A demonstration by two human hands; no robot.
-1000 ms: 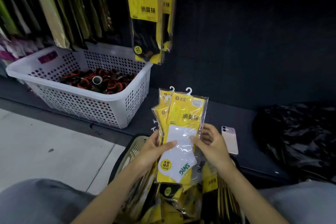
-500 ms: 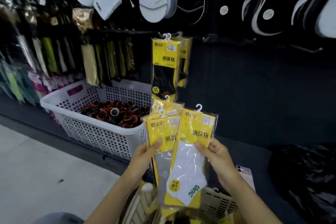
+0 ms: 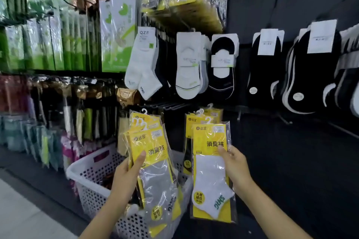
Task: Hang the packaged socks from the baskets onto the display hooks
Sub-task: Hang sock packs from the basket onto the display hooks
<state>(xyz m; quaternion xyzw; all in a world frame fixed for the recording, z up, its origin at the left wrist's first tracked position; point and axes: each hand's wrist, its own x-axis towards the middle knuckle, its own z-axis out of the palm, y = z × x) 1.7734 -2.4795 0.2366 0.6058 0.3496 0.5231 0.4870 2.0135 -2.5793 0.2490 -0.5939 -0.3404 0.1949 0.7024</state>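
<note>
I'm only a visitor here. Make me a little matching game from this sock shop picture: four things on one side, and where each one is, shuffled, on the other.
Things:
1. white-sock pack
2. stack of packs
3. basket
4. QZF socks

Places:
A. hanging high on the wall display
B. held in the left hand
C. low down, behind the left hand
D. held in the right hand

Pairs: 1-D, 2-B, 3-C, 4-A

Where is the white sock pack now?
Head view, right of centre: the white sock pack is pinched by the right hand, in front of the hanging yellow packs.
</note>
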